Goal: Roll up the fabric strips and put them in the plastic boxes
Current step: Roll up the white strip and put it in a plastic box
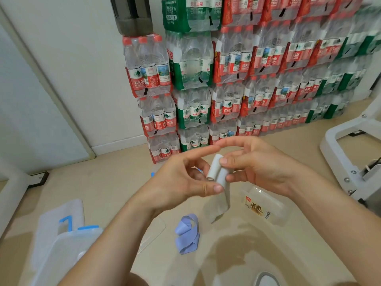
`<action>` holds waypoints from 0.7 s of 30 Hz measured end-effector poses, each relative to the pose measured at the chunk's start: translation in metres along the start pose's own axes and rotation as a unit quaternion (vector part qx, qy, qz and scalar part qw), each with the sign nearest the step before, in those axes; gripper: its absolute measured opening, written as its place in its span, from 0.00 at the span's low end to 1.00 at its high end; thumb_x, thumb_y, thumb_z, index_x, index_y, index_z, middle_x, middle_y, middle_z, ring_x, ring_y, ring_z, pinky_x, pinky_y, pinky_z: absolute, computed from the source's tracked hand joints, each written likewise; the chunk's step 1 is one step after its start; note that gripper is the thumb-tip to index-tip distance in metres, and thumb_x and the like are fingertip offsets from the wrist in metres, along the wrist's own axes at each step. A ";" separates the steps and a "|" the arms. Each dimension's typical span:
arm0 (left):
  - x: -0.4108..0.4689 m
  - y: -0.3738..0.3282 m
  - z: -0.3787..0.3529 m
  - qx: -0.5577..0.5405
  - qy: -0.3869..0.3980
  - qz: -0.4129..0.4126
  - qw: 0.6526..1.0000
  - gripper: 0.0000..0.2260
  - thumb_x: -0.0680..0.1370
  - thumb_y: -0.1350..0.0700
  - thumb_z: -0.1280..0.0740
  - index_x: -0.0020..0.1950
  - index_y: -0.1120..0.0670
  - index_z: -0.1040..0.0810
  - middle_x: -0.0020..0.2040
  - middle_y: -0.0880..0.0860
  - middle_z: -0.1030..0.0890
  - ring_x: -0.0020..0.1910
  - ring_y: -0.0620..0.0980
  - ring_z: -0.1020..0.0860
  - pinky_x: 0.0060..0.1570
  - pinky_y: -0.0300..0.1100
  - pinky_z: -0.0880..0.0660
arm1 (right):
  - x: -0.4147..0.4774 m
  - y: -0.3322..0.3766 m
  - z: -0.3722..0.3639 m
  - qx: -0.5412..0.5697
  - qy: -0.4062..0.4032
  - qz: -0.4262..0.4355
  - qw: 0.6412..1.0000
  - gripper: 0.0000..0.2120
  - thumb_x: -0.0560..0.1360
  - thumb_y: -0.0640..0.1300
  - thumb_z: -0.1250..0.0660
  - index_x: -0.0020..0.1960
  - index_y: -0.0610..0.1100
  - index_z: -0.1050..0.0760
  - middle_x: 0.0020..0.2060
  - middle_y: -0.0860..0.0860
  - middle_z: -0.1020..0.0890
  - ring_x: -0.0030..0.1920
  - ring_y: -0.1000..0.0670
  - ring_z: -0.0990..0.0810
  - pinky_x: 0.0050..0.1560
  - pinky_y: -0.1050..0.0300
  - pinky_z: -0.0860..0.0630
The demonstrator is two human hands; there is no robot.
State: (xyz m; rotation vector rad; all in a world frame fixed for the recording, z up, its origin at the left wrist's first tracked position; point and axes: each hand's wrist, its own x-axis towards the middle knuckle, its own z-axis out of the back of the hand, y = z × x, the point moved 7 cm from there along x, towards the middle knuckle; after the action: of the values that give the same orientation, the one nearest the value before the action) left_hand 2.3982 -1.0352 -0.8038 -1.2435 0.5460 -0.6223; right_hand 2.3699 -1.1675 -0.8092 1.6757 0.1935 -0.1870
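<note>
Two plastic boxes on the floor: blue-clipped box point(68, 250) nearest me, left of and below the white strip point(215, 168); labelled box point(266, 207) right of it. Lavender strip point(187, 234) lies loose under it. Left grip point(181, 182) and right grip point(259, 168) both pinch the half-rolled white strip, tail hanging. Bottle packs point(226, 79) beyond.

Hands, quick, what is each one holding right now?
Left hand: pinches the rolled end of the white fabric strip.
Right hand: pinches the same strip beside the roll.
</note>
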 end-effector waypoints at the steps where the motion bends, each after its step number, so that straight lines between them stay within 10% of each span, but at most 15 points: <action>1: 0.000 -0.001 -0.002 0.037 0.010 -0.004 0.999 0.31 0.64 0.64 0.22 0.64 0.45 0.23 0.40 0.50 0.24 0.37 0.47 0.26 0.40 0.36 0.25 | -0.001 0.000 -0.002 -0.008 0.015 -0.002 1.000 0.18 0.72 0.30 0.32 0.60 0.41 0.26 0.39 0.43 0.17 0.35 0.50 0.19 0.33 0.59 0.21; 12: -0.004 -0.008 0.006 0.153 -0.008 -0.013 0.988 0.17 0.62 0.61 0.19 0.46 0.48 0.18 0.33 0.46 0.21 0.30 0.44 0.25 0.35 0.41 0.24 | -0.005 -0.002 -0.012 -0.097 0.092 -0.014 0.991 0.15 0.71 0.39 0.29 0.57 0.39 0.20 0.45 0.43 0.16 0.42 0.51 0.19 0.39 0.61 0.23; 21: -0.003 -0.010 -0.004 -0.033 -0.046 -0.026 0.998 0.22 0.66 0.54 0.26 0.59 0.48 0.24 0.42 0.61 0.16 0.37 0.51 0.18 0.42 0.43 0.20 | 0.000 0.008 0.003 -0.057 -0.042 0.082 0.994 0.12 0.71 0.35 0.29 0.54 0.38 0.19 0.42 0.41 0.14 0.39 0.52 0.17 0.40 0.59 0.20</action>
State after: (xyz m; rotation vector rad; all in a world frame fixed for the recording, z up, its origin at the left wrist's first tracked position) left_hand 2.3922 -1.0383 -0.7946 -1.3457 0.4620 -0.5925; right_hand 2.3719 -1.1710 -0.8018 1.5595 0.0023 -0.1207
